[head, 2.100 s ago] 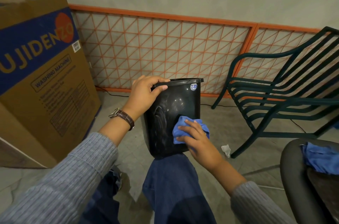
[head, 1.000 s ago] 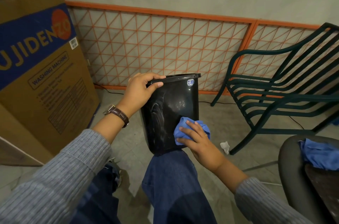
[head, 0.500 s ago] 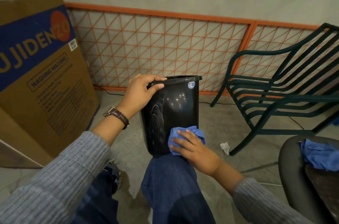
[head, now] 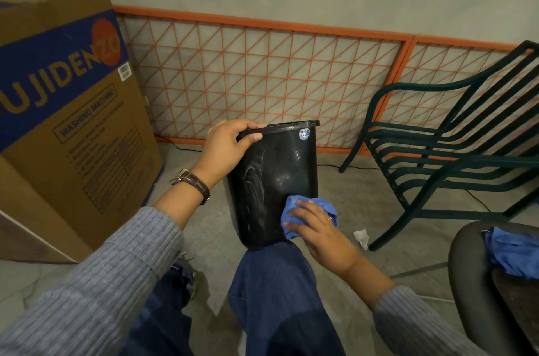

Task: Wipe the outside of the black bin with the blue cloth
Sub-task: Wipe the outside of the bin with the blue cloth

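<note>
Left hand (head: 227,148): grips bin (head: 280,177) rim, centre frame, steadying it on the knee (head: 271,268).
Right hand (head: 318,230): fingers spread, pressing cloth (head: 291,209) low on wall.

Grey floor (head: 344,195) — cardboard box (head: 73,136) left, green chair (head: 423,86) right, white paper scrap (head: 361,236) beside chair leg.
</note>
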A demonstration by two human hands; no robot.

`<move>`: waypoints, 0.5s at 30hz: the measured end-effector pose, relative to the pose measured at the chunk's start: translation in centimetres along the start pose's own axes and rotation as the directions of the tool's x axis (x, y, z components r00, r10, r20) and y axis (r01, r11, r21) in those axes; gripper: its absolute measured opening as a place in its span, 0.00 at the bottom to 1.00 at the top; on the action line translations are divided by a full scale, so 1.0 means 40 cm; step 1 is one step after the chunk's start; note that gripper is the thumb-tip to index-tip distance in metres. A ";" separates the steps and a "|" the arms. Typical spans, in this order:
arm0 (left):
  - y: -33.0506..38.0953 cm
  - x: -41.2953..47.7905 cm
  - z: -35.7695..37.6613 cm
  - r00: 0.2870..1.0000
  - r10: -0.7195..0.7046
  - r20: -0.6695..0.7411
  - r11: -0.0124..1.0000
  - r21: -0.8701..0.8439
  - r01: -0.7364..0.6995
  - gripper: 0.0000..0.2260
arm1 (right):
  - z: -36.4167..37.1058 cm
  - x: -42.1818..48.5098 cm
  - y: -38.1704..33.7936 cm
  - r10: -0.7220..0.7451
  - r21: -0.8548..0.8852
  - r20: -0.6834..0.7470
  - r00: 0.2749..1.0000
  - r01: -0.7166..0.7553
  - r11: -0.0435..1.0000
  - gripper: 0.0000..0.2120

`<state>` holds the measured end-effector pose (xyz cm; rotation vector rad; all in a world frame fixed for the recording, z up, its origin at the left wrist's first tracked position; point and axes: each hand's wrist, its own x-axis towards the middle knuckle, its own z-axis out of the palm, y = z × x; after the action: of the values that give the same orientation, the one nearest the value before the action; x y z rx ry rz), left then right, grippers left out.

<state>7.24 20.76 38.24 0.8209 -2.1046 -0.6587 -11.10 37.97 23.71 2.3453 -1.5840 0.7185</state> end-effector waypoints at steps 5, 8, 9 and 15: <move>-0.006 0.001 0.006 1.000 -0.004 -0.002 1.000 -0.013 0.004 0.09 | 0.036 0.054 -0.047 0.125 0.057 -0.096 0.988 -0.119 0.991 0.18; -0.005 0.005 0.005 1.000 -0.007 0.017 1.000 -0.014 0.008 0.09 | 0.051 0.032 -0.049 -0.015 0.009 -0.006 1.000 0.015 1.000 0.20; -0.005 0.005 0.004 1.000 -0.010 0.021 1.000 -0.013 0.011 0.09 | 0.043 0.022 -0.034 -0.063 -0.006 0.023 0.998 0.063 0.998 0.19; -0.006 0.008 0.015 1.000 -0.017 0.010 1.000 -0.009 0.017 0.09 | 0.000 0.045 -0.009 0.102 0.038 -0.059 0.993 -0.100 0.994 0.15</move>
<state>6.68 20.48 37.90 0.8328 -2.1046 -0.6825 -10.22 36.65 24.67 2.2579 -1.6875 0.8371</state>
